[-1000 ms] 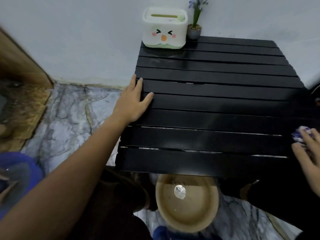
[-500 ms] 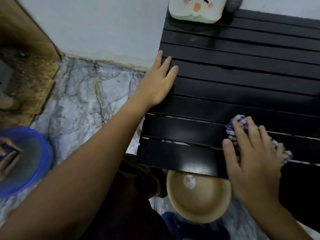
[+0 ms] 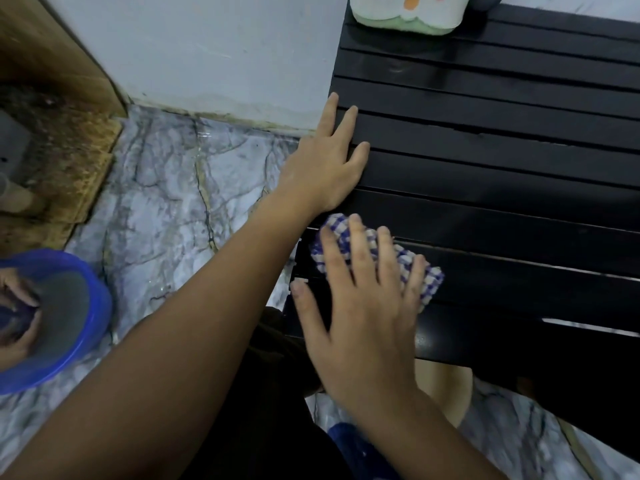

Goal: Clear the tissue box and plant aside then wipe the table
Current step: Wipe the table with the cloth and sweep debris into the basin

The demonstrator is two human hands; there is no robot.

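Observation:
A black slatted table (image 3: 502,161) fills the right side. My right hand (image 3: 360,306) presses a blue-and-white checked cloth (image 3: 429,282) flat onto the table's near left corner. Resting flat on the left edge just beyond it is my left hand (image 3: 325,168), fingers apart and holding nothing. The white and green tissue box (image 3: 405,12) stands at the table's far left corner, cut off by the top of the frame. Only the grey pot (image 3: 488,0) of the plant shows, right of the box.
A blue bowl (image 3: 69,327) sits on the marble floor at the left, with another person's hand (image 3: 17,306) in it. A tan bowl (image 3: 446,389) lies under the table's near edge. A wooden board (image 3: 52,64) leans against the white wall.
My right hand has slid the cloth leftwards along the near slats, from the right edge to the left corner. My view has swung left and down. The left hand stays on the edge.

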